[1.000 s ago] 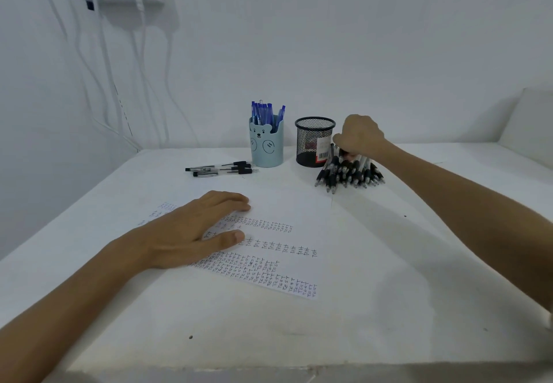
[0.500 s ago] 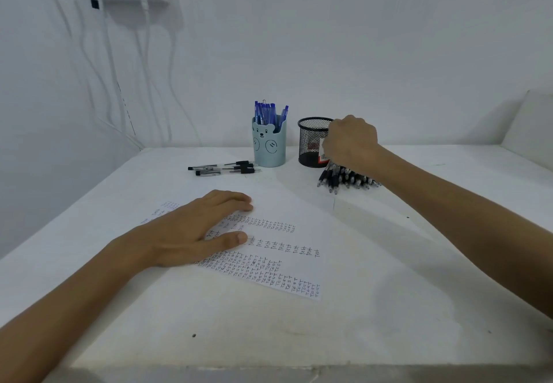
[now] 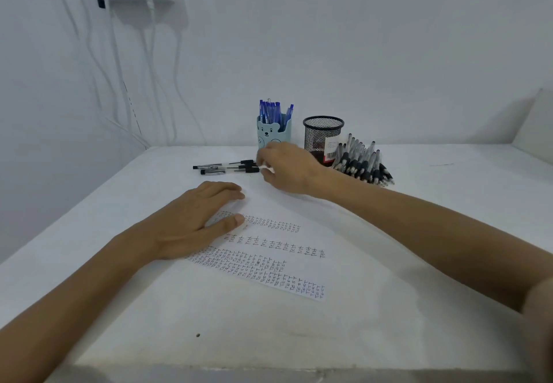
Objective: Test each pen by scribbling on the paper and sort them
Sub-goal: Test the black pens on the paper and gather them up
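Left hand (image 3: 194, 221) flat on the scribbled white paper (image 3: 269, 263), right hand (image 3: 287, 170) pinches a clear-barrelled pen (image 3: 265, 168), best laid parallel beside the black-capped pens (image 3: 224, 167).

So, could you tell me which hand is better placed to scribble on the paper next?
Right, probably. The right hand is raised beside the loose pens, just beyond the paper; the left hand lies flat on the paper, steadying it.

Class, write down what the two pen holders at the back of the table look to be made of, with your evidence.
Black holder: likely metal wire mesh, matte; see-through grid wall. Blue bear holder: probably plastic, smooth, opaque, printed face.
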